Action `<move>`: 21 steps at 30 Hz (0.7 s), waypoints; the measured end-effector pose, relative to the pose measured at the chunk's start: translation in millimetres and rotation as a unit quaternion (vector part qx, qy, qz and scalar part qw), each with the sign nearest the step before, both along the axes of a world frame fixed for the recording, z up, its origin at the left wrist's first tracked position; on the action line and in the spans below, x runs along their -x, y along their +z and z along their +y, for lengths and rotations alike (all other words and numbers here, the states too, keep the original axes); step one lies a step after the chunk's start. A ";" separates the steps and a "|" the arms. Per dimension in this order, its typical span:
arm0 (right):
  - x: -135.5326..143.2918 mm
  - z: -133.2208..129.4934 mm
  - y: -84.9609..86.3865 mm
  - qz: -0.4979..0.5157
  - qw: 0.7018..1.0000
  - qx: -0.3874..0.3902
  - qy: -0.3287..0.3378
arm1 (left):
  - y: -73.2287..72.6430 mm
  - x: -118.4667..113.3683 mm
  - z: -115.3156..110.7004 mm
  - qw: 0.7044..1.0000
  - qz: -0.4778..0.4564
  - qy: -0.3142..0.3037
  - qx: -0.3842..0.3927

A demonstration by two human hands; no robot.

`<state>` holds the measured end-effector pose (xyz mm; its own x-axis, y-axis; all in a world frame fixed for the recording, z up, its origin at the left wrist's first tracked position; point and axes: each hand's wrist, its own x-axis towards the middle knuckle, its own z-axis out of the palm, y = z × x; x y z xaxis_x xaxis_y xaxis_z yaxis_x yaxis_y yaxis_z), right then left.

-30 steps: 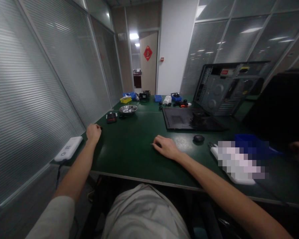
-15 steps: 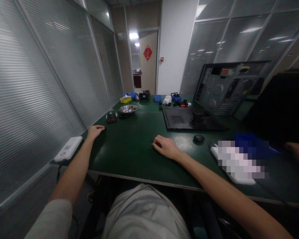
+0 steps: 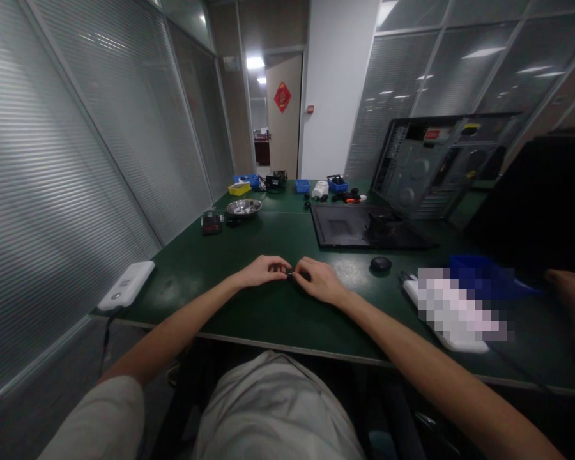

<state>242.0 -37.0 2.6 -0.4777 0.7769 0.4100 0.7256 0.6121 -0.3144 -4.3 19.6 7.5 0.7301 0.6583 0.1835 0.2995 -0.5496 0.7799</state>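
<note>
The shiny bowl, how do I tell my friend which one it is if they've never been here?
Find the big green table and look toward its far left part, beyond the left hand. The shiny bowl sits there, just nearer than a yellow tray. It's round and silver, while the trays behind it are boxy and coloured.

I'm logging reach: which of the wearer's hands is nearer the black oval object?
Right. The right hand sits left of the black oval object; the left hand is farther left.
</note>
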 end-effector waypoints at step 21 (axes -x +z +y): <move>-0.6 -1.8 2.9 -0.044 0.999 0.016 -0.026 | -9.2 6.5 -7.4 0.997 -0.006 0.040 -0.064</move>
